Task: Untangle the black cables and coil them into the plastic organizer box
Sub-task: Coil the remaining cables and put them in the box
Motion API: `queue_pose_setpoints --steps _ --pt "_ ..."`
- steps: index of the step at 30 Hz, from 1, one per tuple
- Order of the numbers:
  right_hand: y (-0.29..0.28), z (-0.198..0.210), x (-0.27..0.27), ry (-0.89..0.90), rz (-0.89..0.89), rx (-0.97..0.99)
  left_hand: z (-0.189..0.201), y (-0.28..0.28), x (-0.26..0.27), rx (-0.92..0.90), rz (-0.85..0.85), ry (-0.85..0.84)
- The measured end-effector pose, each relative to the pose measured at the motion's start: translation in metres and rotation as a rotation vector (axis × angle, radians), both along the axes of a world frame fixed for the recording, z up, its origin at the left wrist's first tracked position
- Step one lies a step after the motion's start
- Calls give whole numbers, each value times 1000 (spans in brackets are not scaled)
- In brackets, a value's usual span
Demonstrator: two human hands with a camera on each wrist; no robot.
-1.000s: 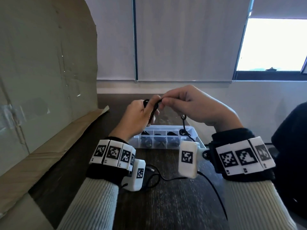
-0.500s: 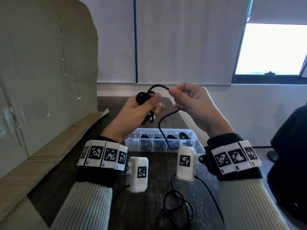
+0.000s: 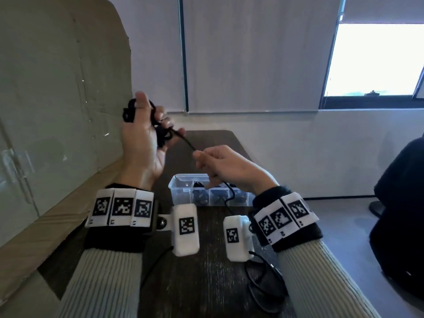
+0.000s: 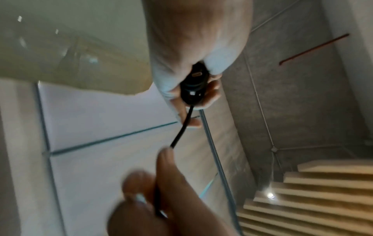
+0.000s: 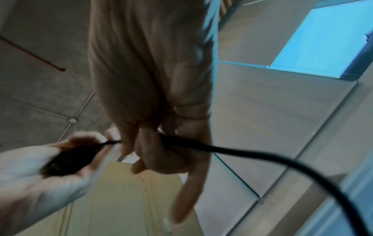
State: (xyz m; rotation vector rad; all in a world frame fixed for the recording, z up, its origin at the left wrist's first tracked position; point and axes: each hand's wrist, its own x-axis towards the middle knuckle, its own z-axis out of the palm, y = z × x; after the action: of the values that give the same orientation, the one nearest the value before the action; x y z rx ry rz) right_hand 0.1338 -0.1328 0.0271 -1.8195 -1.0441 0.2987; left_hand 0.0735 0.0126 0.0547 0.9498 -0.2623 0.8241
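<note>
My left hand (image 3: 146, 134) is raised at upper left and grips a wound bundle of black cable (image 3: 160, 129) looped round its fingers; the bundle (image 4: 193, 84) shows in its palm in the left wrist view. A taut stretch of cable (image 3: 183, 140) runs down to my right hand (image 3: 220, 166), which pinches it above the box. The cable (image 5: 222, 150) passes through the curled right fingers and trails off right. The clear plastic organizer box (image 3: 181, 182) sits on the dark table beyond the wrists, with black coils (image 3: 202, 196) in its compartments.
Loose black cable loops (image 3: 263, 285) lie on the dark wooden table (image 3: 206, 283) near its front right. A large cardboard sheet (image 3: 57, 111) leans along the left side. The table's right edge drops to the floor, and a dark chair (image 3: 401, 214) stands at right.
My left hand has risen and swung left with the bundle. My right hand has dropped and pulled away to the right, drawing the cable straight between the hands.
</note>
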Motion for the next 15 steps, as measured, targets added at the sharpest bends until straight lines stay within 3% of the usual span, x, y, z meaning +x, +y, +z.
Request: queue_pose_setpoints --steps 4,9,11,14,15 --pt "-19 20 -11 -179 96 -140 -12 25 1 334 490 153" --pt "-34 37 -23 -294 96 34 -25 20 6 967 627 332" --pt "-33 36 -21 -330 61 123 -25 5 6 1030 505 395" --pt "-27 31 -6 -349 -61 280 -23 -9 3 808 108 453" --pt "-25 29 -2 -331 -99 323 -22 -10 2 838 51 472"
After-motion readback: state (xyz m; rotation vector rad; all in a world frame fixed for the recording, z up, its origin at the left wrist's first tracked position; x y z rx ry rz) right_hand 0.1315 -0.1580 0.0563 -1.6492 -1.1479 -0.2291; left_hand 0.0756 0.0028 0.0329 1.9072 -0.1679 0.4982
